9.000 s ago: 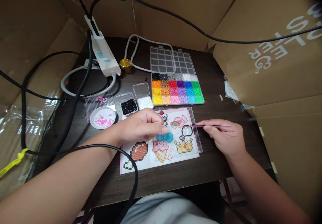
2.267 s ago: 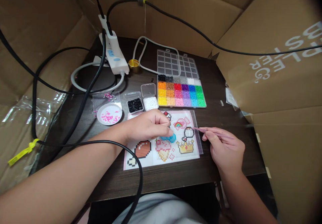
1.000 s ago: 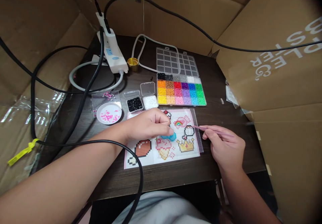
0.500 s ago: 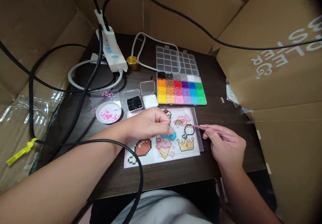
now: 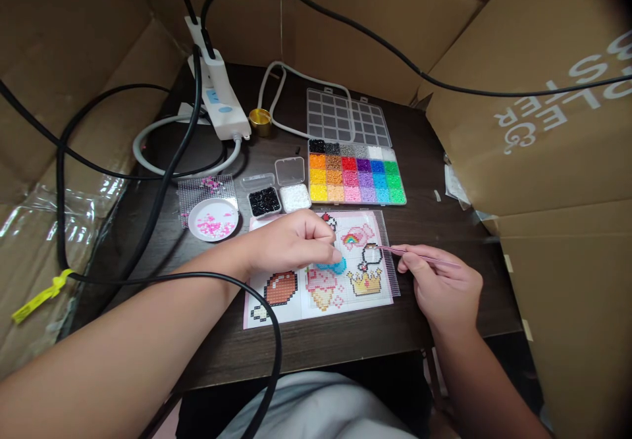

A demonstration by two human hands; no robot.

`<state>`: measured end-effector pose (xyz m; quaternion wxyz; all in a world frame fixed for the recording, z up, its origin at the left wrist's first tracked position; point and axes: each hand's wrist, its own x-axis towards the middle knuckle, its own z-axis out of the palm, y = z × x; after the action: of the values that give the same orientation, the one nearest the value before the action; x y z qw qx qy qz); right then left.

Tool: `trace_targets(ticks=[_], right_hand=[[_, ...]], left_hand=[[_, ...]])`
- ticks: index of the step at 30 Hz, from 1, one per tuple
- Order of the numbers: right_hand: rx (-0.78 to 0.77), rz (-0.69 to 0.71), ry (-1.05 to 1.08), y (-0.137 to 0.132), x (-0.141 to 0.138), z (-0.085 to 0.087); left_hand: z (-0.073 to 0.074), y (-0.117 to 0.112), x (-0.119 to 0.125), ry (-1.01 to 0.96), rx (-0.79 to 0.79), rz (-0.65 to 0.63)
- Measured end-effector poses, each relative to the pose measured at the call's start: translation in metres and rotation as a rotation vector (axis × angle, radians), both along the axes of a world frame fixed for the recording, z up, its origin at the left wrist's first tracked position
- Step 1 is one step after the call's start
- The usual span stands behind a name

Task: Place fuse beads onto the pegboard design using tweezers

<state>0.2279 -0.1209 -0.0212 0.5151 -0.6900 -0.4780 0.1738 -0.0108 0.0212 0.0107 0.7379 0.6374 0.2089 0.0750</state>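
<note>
Pink tweezers (image 5: 419,255) are pinched in my right hand (image 5: 447,287), their tips at the right side of a small black-outlined figure on the pattern sheet (image 5: 284,315). My left hand (image 5: 296,241) rests over the middle of the sheet with its fingers curled in. Whether it holds anything is hidden. A clear pegboard (image 5: 390,261) lies on the sheet, its edge showing at the right. Around the hands show a pink candy (image 5: 358,236), a yellow crown (image 5: 365,284), an ice cream cone (image 5: 322,287) and a brown figure (image 5: 281,287), all in pixel style.
Behind the sheet stands an open bead box (image 5: 356,176) with many colours. Small boxes of black beads (image 5: 264,201) and white beads (image 5: 295,197) sit beside it. At left are a white dish (image 5: 213,220) of pink beads and a power strip (image 5: 220,97). A black cable (image 5: 276,334) loops across my left forearm.
</note>
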Motion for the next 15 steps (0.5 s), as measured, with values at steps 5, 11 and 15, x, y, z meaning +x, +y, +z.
trace_targets(ticks=[5, 11, 15], right_hand=[[-0.004, -0.002, -0.004, 0.0002, 0.0000, 0.0000], [0.008, 0.005, -0.014, -0.0007, 0.0002, 0.0007], [0.000, 0.001, -0.018, -0.0005, -0.0001, 0.0007]], left_hand=[[0.0002, 0.0004, -0.0001, -0.001, -0.003, -0.009], [0.0014, 0.0002, -0.0002, -0.007, -0.005, -0.004], [0.0027, 0.0001, 0.0002, -0.012, 0.007, -0.004]])
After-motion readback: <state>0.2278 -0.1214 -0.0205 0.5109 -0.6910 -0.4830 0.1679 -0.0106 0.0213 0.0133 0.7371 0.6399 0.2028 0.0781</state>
